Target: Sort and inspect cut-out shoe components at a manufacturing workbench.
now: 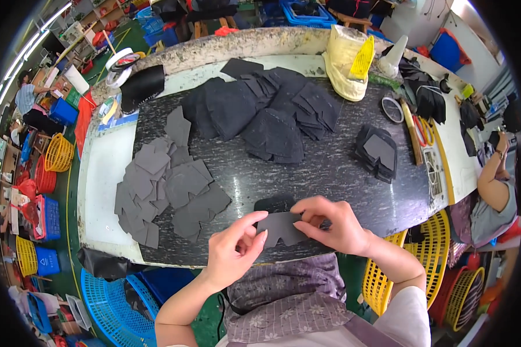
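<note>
Low over the near edge of the black work board [341, 185], a flat grey cut piece [281, 226] with a notch in its lower edge is stretched between my hands. My left hand [233, 248] pinches its left end with thumb and index finger. At its other end my right hand [333, 224] grips it the same way, fingers curled. Just behind lies a darker black piece [275, 202], partly covered. To the left spreads a loose pile of similar grey pieces [156, 185]. Black fabric pieces [237, 107] are heaped at the back. A small stack of notched pieces [379, 151] sits at the right.
A tape roll [392, 110], scissors [427, 132] and a wooden-handled tool [412, 133] lie along the right side. A cream-coloured bag [344, 63] stands at the back. Yellow baskets [382, 274] and a blue basket [113, 301] flank me below the table. Another person [495, 191] sits at right.
</note>
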`<state>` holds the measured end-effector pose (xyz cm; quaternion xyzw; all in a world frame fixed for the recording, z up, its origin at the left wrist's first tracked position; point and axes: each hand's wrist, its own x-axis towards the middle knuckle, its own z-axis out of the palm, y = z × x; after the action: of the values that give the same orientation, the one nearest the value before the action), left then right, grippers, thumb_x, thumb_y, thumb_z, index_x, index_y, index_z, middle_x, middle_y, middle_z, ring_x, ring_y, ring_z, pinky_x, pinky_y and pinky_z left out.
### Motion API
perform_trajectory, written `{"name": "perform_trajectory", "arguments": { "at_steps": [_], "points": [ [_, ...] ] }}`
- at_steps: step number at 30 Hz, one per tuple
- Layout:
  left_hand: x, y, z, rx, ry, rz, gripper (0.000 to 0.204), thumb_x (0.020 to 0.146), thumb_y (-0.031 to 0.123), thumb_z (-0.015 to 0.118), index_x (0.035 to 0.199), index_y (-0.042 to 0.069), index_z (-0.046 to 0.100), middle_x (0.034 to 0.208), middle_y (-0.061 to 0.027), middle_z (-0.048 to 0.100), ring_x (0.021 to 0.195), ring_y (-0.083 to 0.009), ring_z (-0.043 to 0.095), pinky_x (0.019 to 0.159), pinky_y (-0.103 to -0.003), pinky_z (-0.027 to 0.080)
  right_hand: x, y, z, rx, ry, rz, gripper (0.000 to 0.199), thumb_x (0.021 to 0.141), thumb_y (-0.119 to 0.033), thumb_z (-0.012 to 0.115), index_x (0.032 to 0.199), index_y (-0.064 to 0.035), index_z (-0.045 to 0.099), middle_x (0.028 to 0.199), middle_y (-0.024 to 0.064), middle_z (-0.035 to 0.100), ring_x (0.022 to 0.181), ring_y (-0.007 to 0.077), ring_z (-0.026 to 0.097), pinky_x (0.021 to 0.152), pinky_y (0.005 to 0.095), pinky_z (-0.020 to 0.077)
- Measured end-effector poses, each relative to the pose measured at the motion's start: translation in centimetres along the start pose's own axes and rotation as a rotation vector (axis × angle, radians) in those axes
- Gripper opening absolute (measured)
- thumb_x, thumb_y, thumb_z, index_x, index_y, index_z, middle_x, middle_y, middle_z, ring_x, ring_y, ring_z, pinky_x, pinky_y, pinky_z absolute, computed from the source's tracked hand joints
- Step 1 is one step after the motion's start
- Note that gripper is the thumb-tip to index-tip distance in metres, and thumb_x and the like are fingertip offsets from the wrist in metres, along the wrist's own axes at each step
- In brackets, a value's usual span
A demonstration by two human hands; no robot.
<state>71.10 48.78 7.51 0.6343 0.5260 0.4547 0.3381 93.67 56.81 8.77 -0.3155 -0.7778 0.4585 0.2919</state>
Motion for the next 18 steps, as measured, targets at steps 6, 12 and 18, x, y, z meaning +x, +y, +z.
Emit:
{"name": "perform_trajectory", "arguments": {
  "at_steps": [6,12,18],
  "points": [
    [-0.3,-1.3,1.8,0.228,-0.02,-0.035,0.044,0.085,0.001,0.07,0.127,0.009,0.059,0.065,-0.0018,0.054,0.05,-0.0104,0.056,0.048,-0.027,0.048,0.1,2.4,0.9,-0.319,0.044,-0.181,0.012,0.086,-0.007,0.068,0.098,-0.0063,0.065,0.08,0.0073,0.066,0.064,0.0263,0.066,0.054,0.0344,0.0532],
    [0.0,-1.8,2.0,0.328,-0.014,0.064,0.034,0.084,-0.002,0.07,0.116,0.007,0.063,0.066,-0.0011,0.053,0.048,-0.0087,0.053,0.046,-0.026,0.045,0.4,1.9,1.0,-0.569,0.025,-0.266,0.01,0.083,-0.008,0.069,0.093,-0.0076,0.065,0.075,0.0049,0.06,0.06,0.0231,0.063,0.052,0.0329,0.0516],
    [0.1,-1.3,2.2,0.529,-0.039,0.161,0.026,0.08,0.004,0.072,0.104,0.007,0.063,0.073,-0.0081,0.061,0.054,-0.0261,0.062,0.049,-0.037,0.051,3.5,0.9,-0.1,-0.645,0.044,-0.314,0.03,0.077,-0.017,0.076,0.103,-0.0086,0.064,0.1,0.0076,0.058,0.089,0.0262,0.059,0.077,0.0384,0.0493]
  ]
}}
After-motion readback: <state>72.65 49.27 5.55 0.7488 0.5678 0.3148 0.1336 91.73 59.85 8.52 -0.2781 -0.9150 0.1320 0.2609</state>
